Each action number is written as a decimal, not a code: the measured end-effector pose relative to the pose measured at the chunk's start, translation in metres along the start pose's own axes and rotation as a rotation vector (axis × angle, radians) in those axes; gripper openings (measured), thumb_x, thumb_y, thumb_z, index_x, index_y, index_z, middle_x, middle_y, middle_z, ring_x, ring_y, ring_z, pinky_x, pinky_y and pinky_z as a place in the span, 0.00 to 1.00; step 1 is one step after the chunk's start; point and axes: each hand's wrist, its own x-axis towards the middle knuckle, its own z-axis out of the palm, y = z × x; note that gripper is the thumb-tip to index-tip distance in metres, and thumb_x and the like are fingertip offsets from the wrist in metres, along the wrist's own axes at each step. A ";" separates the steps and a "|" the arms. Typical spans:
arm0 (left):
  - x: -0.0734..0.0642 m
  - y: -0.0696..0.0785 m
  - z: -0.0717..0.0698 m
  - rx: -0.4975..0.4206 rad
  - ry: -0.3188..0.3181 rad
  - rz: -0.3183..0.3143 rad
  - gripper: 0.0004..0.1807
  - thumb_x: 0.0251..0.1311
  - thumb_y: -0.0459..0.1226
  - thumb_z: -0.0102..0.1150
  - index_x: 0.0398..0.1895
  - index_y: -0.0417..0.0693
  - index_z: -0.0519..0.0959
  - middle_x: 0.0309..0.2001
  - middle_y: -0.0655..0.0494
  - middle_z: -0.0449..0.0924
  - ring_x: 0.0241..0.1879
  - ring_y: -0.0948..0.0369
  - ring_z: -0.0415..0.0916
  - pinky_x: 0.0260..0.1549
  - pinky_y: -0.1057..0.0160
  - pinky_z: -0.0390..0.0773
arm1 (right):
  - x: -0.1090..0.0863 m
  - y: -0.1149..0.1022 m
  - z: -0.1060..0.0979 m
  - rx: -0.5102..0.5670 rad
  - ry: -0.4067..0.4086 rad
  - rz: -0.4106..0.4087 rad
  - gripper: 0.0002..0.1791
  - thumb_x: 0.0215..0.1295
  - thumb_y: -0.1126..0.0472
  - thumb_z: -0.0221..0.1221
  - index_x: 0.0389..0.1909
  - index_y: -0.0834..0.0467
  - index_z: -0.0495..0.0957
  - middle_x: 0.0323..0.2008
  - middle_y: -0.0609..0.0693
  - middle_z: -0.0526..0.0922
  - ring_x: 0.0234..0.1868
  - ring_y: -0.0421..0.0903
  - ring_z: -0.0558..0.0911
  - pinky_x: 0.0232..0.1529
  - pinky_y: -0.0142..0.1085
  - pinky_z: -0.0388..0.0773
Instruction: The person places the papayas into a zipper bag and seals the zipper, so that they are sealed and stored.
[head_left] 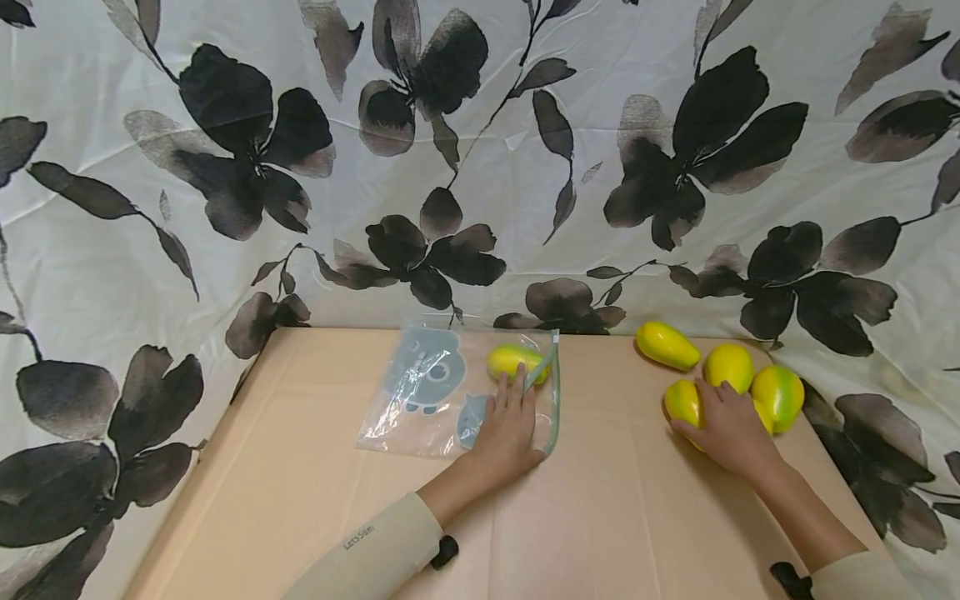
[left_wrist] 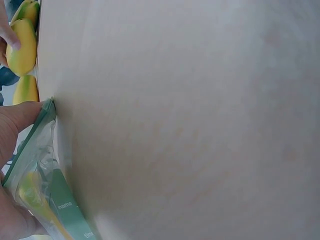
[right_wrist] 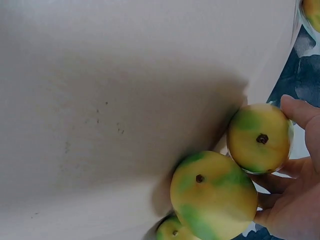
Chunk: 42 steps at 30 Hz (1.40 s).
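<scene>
A clear zip bag (head_left: 427, 442) with a blue cartoon print and a green zip strip lies flat near the table's back edge. Inside it, close to the mouth, is one yellow-green mango (head_left: 510, 360). My left hand (head_left: 504, 425) rests over the mouth end and holds the zip edge between thumb and fingers, so the strip bows. Over on the right, my right hand (head_left: 731, 429) grips a mango (right_wrist: 260, 137), thumb on one side and fingers on the other. Another mango (right_wrist: 215, 195) sits right beside the held one; its far end is hidden.
More mangoes lie around the right hand: one at the back (head_left: 667, 346), one behind the fingers (head_left: 729, 367) and one near the table's right edge (head_left: 780, 398). The tan tabletop (head_left: 585, 517) ends against a white cloth (head_left: 547, 275) with dark flowers.
</scene>
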 end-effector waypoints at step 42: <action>0.000 -0.001 0.003 0.039 0.013 0.010 0.61 0.46 0.53 0.81 0.78 0.34 0.59 0.84 0.36 0.36 0.82 0.36 0.41 0.72 0.37 0.63 | 0.008 -0.009 0.000 0.159 0.014 -0.110 0.47 0.56 0.66 0.72 0.75 0.66 0.59 0.65 0.74 0.70 0.62 0.73 0.72 0.60 0.70 0.70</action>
